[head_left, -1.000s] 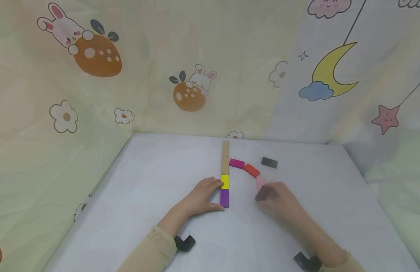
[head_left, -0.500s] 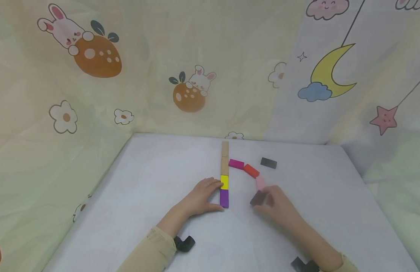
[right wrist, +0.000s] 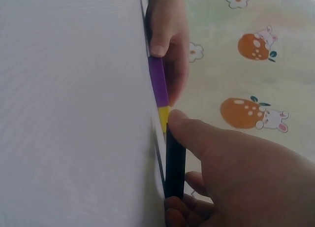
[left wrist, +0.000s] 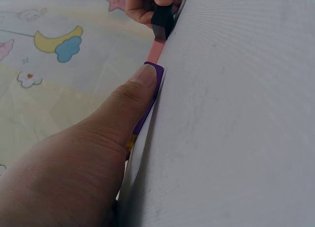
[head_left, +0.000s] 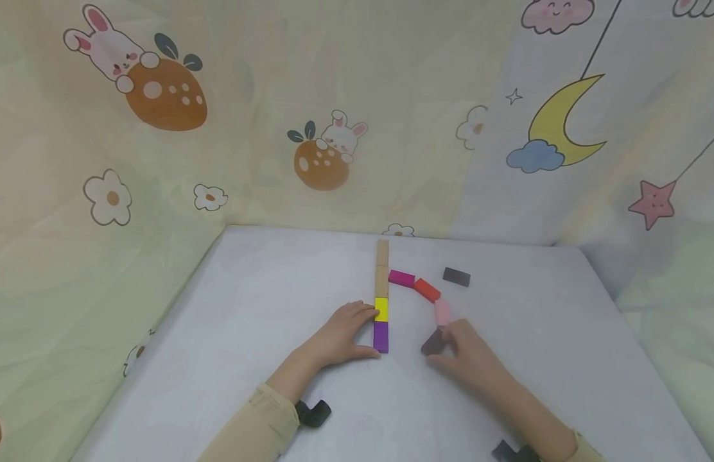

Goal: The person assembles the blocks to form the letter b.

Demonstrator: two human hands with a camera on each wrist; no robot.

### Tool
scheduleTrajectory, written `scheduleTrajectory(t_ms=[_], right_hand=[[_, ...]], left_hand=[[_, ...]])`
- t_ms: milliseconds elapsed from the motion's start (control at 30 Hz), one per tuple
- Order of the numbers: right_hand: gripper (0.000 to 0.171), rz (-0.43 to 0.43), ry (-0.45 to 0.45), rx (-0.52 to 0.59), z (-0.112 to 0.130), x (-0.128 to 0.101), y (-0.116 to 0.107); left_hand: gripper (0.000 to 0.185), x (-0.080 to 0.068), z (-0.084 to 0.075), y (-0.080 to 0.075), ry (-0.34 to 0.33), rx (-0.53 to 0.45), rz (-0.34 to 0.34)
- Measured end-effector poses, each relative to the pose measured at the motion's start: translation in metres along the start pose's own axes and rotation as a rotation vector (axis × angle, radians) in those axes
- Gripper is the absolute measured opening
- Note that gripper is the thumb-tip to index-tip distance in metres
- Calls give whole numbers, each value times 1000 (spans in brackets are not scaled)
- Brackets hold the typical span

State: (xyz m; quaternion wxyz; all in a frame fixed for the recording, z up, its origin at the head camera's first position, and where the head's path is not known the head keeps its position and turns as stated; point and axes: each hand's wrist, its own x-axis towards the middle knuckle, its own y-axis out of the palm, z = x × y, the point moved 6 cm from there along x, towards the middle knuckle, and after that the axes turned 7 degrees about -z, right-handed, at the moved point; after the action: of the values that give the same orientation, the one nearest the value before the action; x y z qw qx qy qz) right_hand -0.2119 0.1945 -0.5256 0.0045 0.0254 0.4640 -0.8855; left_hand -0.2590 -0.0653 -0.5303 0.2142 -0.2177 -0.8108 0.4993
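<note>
purple block [head_left: 381, 337] | yellow block [head_left: 382, 309] | red block [head_left: 427, 290] | pink block [head_left: 442, 312] | dark brown block [head_left: 433, 342] | white tabletop [head_left: 264, 321] | bunny-print cloth [head_left: 160, 128]

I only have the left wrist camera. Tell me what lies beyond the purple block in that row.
Observer: In the head view, past the purple block come a yellow block and then plain wooden blocks, all in one straight line.
Operator: Say where the dark block sits.
Observer: The right hand pinches the dark block at the near end of a curved chain: magenta block, red block, pink block.
Operator: Report any loose pieces.
Observer: A second dark block lies alone, to the right of the chain.
</note>
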Motion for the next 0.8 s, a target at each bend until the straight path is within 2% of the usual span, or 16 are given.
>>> scheduleTrajectory(t_ms=[567,800], right_hand=[[50,-24,-43,-25,3,1,1],[79,-26,-58,-43,5,-2,0]], left_hand=[[87,1,2,4,-16,5,10],[87,1,3,4,-12,-1,11]])
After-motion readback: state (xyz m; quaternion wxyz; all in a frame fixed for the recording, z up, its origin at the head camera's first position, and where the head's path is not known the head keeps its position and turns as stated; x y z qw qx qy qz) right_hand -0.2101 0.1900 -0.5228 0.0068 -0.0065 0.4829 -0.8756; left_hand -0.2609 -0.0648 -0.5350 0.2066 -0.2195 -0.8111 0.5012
